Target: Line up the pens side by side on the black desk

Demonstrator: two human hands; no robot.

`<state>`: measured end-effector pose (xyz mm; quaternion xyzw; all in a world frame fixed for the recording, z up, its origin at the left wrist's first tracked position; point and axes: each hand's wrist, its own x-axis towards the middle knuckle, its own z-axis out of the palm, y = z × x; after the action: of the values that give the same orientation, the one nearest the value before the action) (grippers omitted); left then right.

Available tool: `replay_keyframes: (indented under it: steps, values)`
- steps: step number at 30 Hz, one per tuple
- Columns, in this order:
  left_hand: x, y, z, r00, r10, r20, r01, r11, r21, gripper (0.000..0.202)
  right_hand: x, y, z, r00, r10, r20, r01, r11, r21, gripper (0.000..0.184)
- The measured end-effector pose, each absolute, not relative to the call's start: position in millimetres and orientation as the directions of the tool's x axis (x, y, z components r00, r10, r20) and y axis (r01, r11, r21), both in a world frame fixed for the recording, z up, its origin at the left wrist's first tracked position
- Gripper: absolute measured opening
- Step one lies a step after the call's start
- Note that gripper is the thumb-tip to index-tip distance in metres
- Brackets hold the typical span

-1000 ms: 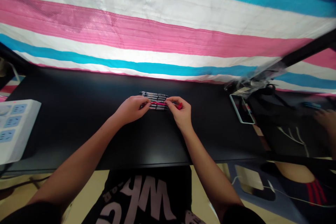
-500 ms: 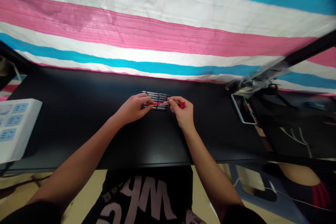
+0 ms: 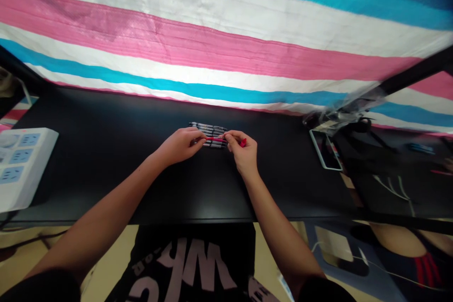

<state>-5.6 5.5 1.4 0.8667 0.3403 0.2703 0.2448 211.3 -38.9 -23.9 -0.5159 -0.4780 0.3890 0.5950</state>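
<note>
- Dark T-shirt (image 3: 180,264) with pale, rubbery-looking printed lettering, nearest the camera, below the bare forearms.
- Left hand (image 3: 180,146) and right hand (image 3: 242,151) close together, fingertips pinching a slim red pen (image 3: 215,138) from either side.
- Rounded red end (image 3: 242,142) poking out past the right hand.
- Row of slim black-and-silver pens (image 3: 208,128) side by side beneath the hands, on a smooth matte black desk (image 3: 106,174).
- Chunky white power strip (image 3: 21,165) with blue socket panels, at the desk's left.
- White-framed tablet (image 3: 325,150), lying at the desk's right.
- Creased striped fabric (image 3: 212,56) in pink, white and blue, farthest away.
</note>
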Motion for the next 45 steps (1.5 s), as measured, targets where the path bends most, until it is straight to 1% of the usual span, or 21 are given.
replay_keyframes:
  steps: [4,9,13,17,20,26,31,35,40,43,45]
  values:
    - [-4,5,0,0.626,0.722,0.294,0.458,-0.646,0.610,0.023,209,-39,-28,0.263,0.956,0.133,-0.012,0.141,-0.990,0.026]
    - [-1,1,0,0.603,0.746,0.281,0.488,-0.625,0.610,0.022,205,-39,-31,0.314,0.945,0.092,-0.047,0.113,-0.993,0.031]
    - [0,0,-3,0.595,0.756,0.274,0.512,-0.619,0.595,0.023,204,-38,-34,0.318,0.945,0.074,-0.041,0.092,-0.995,0.032]
    - [0,1,-7,0.596,0.758,0.265,0.491,-0.605,0.627,0.023,204,-38,-37,0.304,0.951,0.058,-0.018,0.067,-0.998,0.032]
    - [0,0,-7,0.588,0.763,0.268,0.487,-0.598,0.636,0.023,203,-40,-37,0.291,0.956,0.042,-0.036,0.055,-0.998,0.032]
    - [5,-5,-5,0.570,0.772,0.281,0.509,-0.600,0.617,0.024,202,-42,-34,0.256,0.967,0.011,-0.048,0.024,-0.999,0.032]
    - [6,-5,-8,0.559,0.771,0.304,0.511,-0.610,0.606,0.023,201,-41,-33,0.236,0.972,0.013,-0.048,0.025,-0.999,0.031]
    - [4,-3,-8,0.549,0.775,0.314,0.513,-0.609,0.605,0.023,202,-40,-32,0.203,0.979,0.010,-0.079,0.026,-0.996,0.029]
    - [1,0,-7,0.546,0.777,0.315,0.512,-0.607,0.608,0.018,203,-42,-30,0.151,0.989,0.000,-0.123,0.019,-0.992,0.019]
    - [0,2,-8,0.542,0.778,0.317,0.495,-0.600,0.628,0.015,203,-43,-30,0.126,0.992,-0.014,-0.181,0.009,-0.983,0.019]
    - [0,3,-9,0.548,0.774,0.318,0.486,-0.603,0.632,0.015,202,-42,-29,0.132,0.991,-0.019,-0.192,0.006,-0.981,0.017]
